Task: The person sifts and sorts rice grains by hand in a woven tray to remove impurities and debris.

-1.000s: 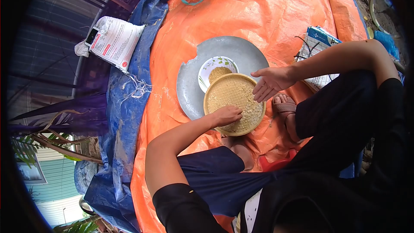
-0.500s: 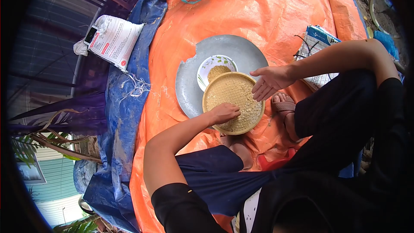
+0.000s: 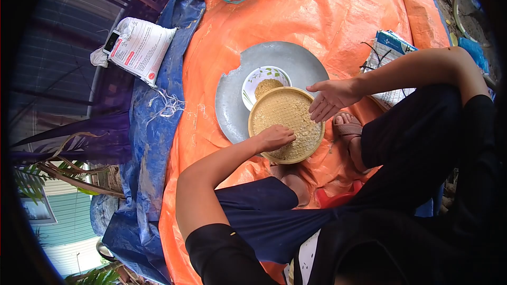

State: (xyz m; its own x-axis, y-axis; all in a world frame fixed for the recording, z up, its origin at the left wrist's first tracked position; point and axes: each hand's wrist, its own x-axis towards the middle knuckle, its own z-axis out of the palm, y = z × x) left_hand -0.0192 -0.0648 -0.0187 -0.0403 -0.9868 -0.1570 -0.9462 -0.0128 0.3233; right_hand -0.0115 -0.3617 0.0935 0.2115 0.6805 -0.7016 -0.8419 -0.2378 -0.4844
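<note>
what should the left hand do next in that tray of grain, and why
Probably a short sweep of the left hand across the grain toward the middle: its curled fingers rest on it by the near rim of the woven tray, and the open right hand sits at the far rim.

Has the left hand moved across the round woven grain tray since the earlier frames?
No. The left hand sits at the same spot by the round woven tray's lower rim, judged against the grey metal platter.

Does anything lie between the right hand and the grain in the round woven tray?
Nothing visible. The right hand hovers open at the right rim of the woven tray, grain just beside it; the left hand rests on grain at the near edge, well apart.
</note>
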